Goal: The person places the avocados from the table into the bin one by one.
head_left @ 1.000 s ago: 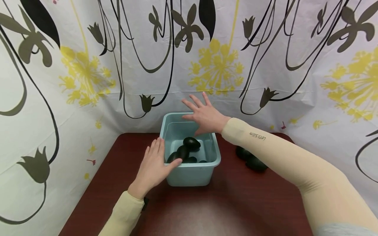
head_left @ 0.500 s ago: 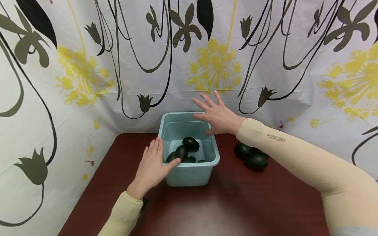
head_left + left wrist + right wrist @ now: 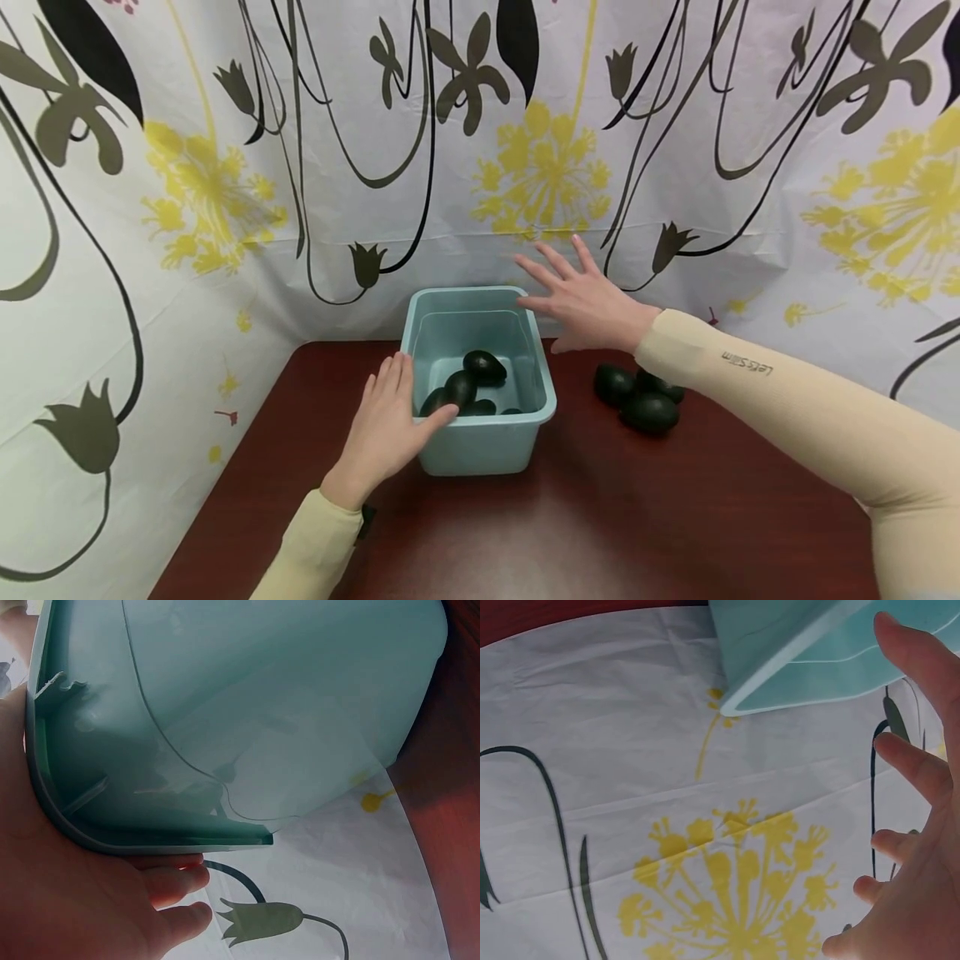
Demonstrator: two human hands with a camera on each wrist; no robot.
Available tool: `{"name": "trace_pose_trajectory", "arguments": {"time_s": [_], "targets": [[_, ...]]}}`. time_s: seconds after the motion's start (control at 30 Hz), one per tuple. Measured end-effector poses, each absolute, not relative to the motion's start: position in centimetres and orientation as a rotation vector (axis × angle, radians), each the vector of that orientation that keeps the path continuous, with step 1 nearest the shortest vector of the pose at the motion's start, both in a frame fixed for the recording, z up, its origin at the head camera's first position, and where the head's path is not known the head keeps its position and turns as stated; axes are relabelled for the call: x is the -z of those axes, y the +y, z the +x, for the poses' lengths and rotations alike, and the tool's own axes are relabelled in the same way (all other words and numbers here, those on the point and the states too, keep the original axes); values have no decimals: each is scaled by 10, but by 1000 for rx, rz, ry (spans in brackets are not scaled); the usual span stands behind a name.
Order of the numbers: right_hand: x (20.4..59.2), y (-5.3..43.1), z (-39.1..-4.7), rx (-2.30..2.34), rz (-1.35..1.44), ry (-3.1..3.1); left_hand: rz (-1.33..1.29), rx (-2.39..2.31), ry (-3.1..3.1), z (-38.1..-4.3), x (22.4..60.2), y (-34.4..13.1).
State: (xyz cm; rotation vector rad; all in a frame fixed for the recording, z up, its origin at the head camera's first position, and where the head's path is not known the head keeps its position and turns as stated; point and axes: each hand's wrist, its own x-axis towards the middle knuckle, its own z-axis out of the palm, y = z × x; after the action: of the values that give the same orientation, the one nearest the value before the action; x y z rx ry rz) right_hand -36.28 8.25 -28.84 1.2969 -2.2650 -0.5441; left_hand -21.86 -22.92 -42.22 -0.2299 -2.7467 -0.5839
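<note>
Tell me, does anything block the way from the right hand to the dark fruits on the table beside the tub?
Nothing visible stands between the right hand and the dark fruits. In the head view, the right sleeve merely hides part of the rearmost one, and the blue tub stands to their left, out of that path.

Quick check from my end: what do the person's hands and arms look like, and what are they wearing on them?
The left hand and right hand are gloveless. A plain cream sleeve ends at the left wrist; the matching right sleeve carries small dark lettering. A small black item shows beside the left cuff, too hidden to identify.
</note>
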Motion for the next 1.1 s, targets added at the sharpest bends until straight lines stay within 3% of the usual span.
{"name": "trace_pose_trajectory", "arguments": {"time_s": [1.1], "targets": [[339,196,-356,452,1149,-2427,-226,597,-2752,-218,422,-227]]}}
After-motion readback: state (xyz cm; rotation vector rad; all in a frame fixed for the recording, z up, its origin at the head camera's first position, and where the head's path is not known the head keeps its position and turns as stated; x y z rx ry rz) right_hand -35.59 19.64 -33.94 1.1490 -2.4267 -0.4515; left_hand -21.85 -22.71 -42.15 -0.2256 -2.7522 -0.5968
